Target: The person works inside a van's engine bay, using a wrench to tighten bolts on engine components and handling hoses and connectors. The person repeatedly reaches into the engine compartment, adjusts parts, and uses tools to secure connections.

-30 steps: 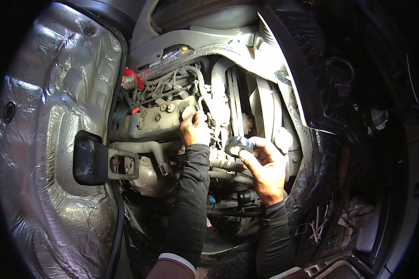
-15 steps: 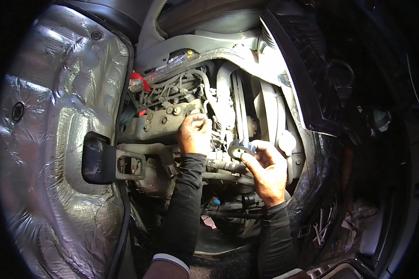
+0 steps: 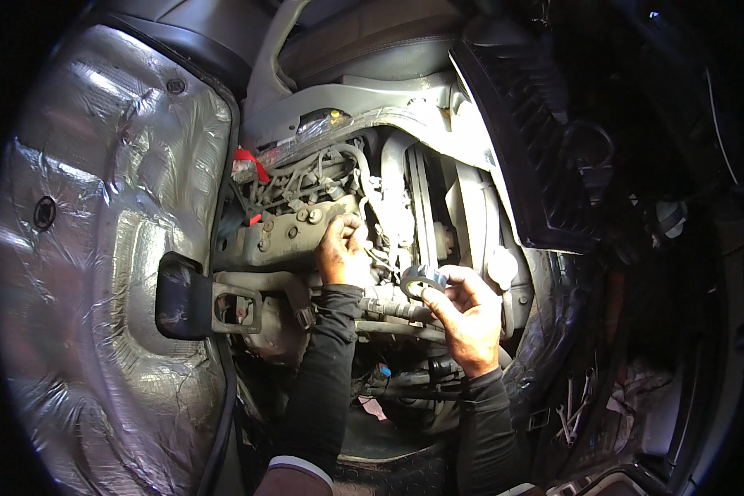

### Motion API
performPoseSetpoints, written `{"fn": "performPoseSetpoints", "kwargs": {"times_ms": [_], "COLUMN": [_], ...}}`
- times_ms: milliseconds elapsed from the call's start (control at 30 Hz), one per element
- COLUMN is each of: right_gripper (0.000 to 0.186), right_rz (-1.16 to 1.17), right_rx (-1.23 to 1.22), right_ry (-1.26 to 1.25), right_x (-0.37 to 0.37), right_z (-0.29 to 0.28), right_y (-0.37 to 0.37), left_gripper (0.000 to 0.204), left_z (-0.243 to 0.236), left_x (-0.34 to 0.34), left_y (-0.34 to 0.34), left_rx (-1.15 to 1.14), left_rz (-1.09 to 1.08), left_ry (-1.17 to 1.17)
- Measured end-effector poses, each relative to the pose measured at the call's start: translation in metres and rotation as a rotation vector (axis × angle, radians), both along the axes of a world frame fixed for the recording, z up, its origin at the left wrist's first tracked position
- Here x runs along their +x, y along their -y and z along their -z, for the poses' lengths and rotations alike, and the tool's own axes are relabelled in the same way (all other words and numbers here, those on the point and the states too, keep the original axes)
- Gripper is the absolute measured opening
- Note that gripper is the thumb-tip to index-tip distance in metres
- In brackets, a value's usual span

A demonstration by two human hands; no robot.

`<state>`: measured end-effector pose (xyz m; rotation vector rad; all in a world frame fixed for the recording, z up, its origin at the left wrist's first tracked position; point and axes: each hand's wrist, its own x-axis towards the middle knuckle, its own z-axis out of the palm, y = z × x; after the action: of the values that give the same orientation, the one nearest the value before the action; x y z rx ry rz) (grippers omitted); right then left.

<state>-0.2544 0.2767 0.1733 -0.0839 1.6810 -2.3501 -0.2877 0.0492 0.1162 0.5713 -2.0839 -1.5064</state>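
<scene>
My right hand grips a roll of black electrical tape between thumb and fingers, its ring tilted up over the engine bay. To its left, my left hand is closed with curled fingertips pinched together beside a thin wire bundle. What lies between those fingertips is too small to make out. The left hand hovers at the right end of the dusty engine cover, which has several round bolts. Below the tape runs a ribbed hose.
A silver foil-insulated panel with a black latch bracket stands at the left. A black ribbed plastic part juts in at the upper right. Wrenches lie at the lower right. A white cap sits beside my right hand.
The view has shifted slightly. The tape roll has tipped flatter, and my right hand has moved a little left and down with it. My left hand stays closed near the wires.
</scene>
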Motion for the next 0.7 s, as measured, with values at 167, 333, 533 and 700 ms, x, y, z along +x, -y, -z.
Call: {"fn": "performPoseSetpoints", "kwargs": {"times_ms": [167,333,533,700], "right_gripper": [0.030,0.030,0.030,0.030], "right_rz": [-0.008,-0.021,-0.012,-0.022], "right_rx": [0.031,0.029,0.019,0.019], "right_ry": [-0.020,-0.017,-0.017,0.000], "right_x": [-0.002,-0.001,0.000,-0.001], "right_z": [0.008,0.010,0.010,0.010], "right_y": [-0.007,-0.004,-0.004,-0.004], "left_gripper": [0.013,0.012,0.021,0.015], "left_z": [-0.017,-0.023,-0.022,-0.015], "left_x": [-0.006,-0.007,-0.001,-0.006], "left_y": [-0.007,0.017,0.014,0.020], "left_rx": [0.292,0.355,0.502,0.581], "left_rz": [0.230,0.377,0.327,0.374], "left_ry": [0.021,0.093,0.098,0.086]}}
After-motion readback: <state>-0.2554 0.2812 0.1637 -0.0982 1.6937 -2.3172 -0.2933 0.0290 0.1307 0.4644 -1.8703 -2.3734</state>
